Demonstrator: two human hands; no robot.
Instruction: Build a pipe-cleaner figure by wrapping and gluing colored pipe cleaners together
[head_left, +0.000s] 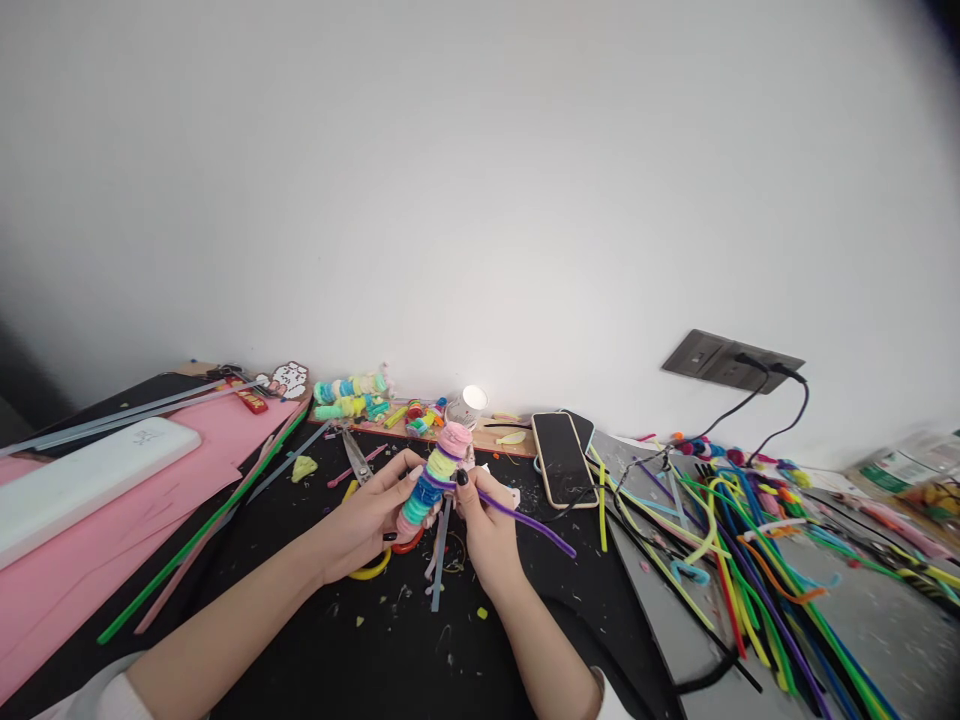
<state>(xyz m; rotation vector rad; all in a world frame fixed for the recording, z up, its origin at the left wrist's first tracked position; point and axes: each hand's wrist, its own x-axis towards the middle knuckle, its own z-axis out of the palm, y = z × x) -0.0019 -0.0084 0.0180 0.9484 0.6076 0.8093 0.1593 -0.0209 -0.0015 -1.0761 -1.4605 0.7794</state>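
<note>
My left hand (390, 505) is closed round a thick striped roll (454, 442) with pink, yellow, blue and green bands, tilted with its pink end up. A purple pipe cleaner (529, 520) runs round the roll's middle, and its loose end sticks out to the right. Thumb and fingers of my right hand (484, 525) pinch that pipe cleaner close beside the roll. Scissors (355, 455) lie beneath my left hand, their yellow and red handles partly covered. Below the roll, a translucent glue stick (441, 555) rests on the black mat (360, 660).
Behind my hands stand a paper cup (466, 403) and more striped pieces (349, 388). A phone (564, 460) lies to their right. Many loose pipe cleaners (772, 590) and black cables (799, 425) spread over the right side. At left are pink sheets (210, 460) and a white case (97, 480).
</note>
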